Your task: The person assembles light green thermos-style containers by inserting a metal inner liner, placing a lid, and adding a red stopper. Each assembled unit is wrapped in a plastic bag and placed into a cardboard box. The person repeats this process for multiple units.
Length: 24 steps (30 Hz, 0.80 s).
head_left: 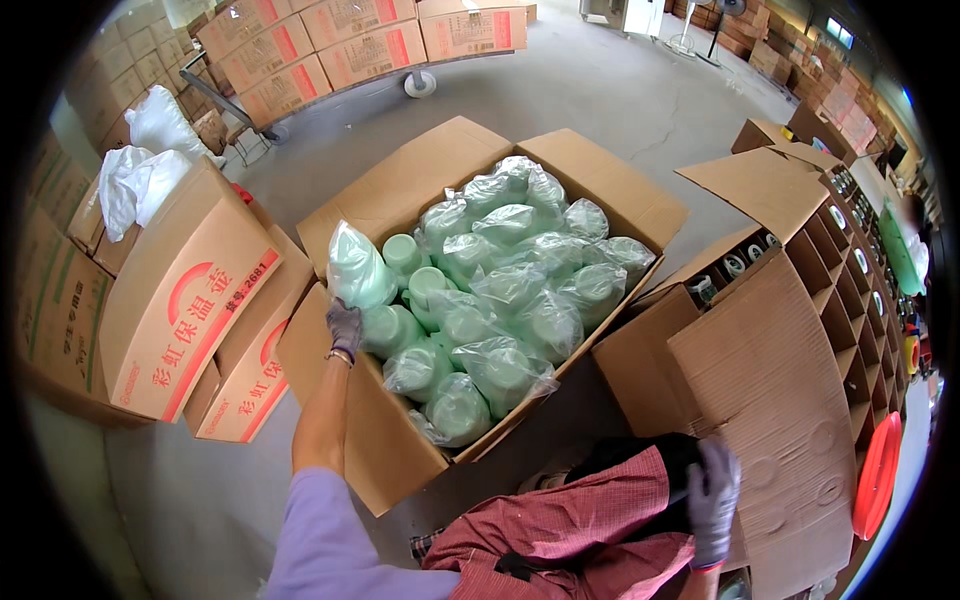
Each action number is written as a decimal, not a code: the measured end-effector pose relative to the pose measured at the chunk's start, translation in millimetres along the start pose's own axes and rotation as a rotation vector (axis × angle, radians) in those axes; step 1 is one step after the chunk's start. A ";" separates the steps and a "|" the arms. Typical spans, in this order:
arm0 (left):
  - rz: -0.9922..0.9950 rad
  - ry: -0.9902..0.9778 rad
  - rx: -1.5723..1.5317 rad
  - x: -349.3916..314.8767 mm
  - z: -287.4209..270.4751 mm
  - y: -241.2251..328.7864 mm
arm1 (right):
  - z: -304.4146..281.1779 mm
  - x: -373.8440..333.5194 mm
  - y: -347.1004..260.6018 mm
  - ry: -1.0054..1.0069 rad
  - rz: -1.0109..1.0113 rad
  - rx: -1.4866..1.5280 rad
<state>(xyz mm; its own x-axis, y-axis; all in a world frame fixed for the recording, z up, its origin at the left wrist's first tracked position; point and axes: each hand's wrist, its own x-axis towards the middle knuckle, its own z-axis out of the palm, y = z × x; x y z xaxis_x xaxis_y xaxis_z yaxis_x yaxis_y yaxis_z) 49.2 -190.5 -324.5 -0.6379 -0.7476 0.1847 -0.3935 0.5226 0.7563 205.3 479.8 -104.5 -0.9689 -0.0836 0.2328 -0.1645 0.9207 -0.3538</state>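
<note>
A big open cardboard box point(400, 205) stands before me, packed with pale green plastic jugs point(505, 365), most in clear plastic bags. At the box's left side my left hand point(345, 328), in a grey glove, is closed on the lower end of a bagged pale green jug point(358, 265). That jug lies tilted over the box's left edge, beside two unbagged green ones point(428, 285). My right hand point(713, 495), also gloved, is by my knee with its fingers stretched out and slightly blurred. Nothing shows in it.
At the left stand printed cartons point(190, 300) topped with white plastic bags point(150, 180). A cart with stacked cartons point(360, 50) is at the back. On the right, a divided carton point(820, 260) holds bottle-like things in cells, near an open flap point(765, 400) and a red round lid point(877, 475).
</note>
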 end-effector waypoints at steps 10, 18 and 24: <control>0.015 -0.313 0.762 41.1 34.3 5.2 | 20.5 57.2 93.2 0.007 0.110 0.040; -0.178 -0.369 0.517 39.8 83.4 49.0 | 29.9 79.1 73.2 -0.365 0.196 0.113; 0.042 -0.652 0.903 62.1 97.1 -37.9 | 34.3 75.5 79.4 -0.542 0.161 0.409</control>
<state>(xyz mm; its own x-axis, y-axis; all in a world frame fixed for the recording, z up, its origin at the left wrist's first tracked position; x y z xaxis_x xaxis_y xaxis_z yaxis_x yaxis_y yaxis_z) -39.7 -216.9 -402.6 -0.7834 -0.5027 -0.3656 -0.5313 0.8468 -0.0257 112.7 533.5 -146.1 -0.9251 -0.2347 -0.2985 0.0355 0.7292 -0.6834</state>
